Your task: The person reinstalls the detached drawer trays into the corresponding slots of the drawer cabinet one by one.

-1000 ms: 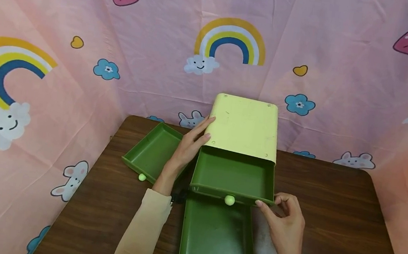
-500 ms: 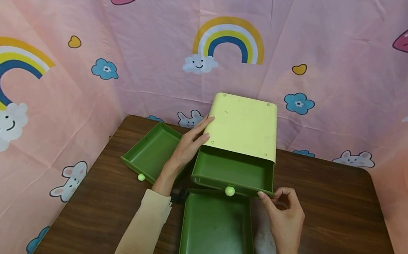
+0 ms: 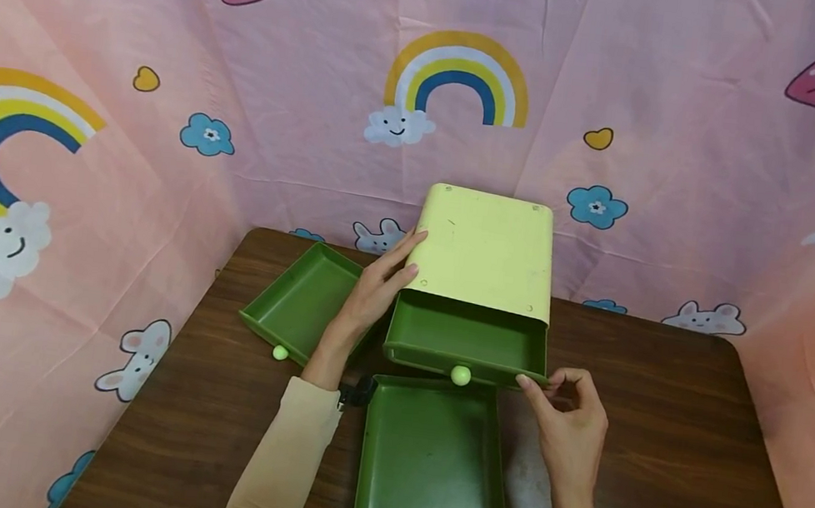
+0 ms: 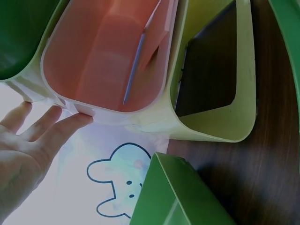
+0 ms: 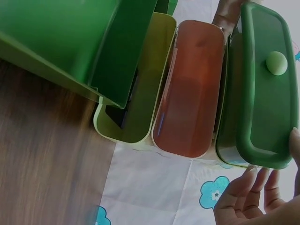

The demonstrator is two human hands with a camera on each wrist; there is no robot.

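Observation:
A pale yellow drawer cabinet (image 3: pixel 487 250) stands toward the back of the table, its top slot holding a green drawer (image 3: pixel 425 361) that is pulled partway out. My left hand (image 3: pixel 373 292) rests with extended fingers against the cabinet's left side. At the drawer's right front corner, my right hand (image 3: pixel 571 440) pinches the edge, thumb on the front panel. A light green knob (image 5: pixel 276 63) sits on that panel. Below the drawer, the wrist views show an orange-pink middle compartment (image 5: pixel 187 93) and a yellow bottom compartment (image 4: pixel 211 126), both without drawers.
One loose green drawer (image 3: pixel 429 458) lies in front of the cabinet; another (image 3: pixel 300 300) lies at the left, partly behind the left forearm. Both have round knobs. The brown wooden table (image 3: pixel 677 469) meets a pink patterned cloth (image 3: pixel 310 50) at its back and sides.
The top drawer has slid further into the cabinet, and my right hand has moved with it, away from me. My left hand keeps its place on the cabinet's side.

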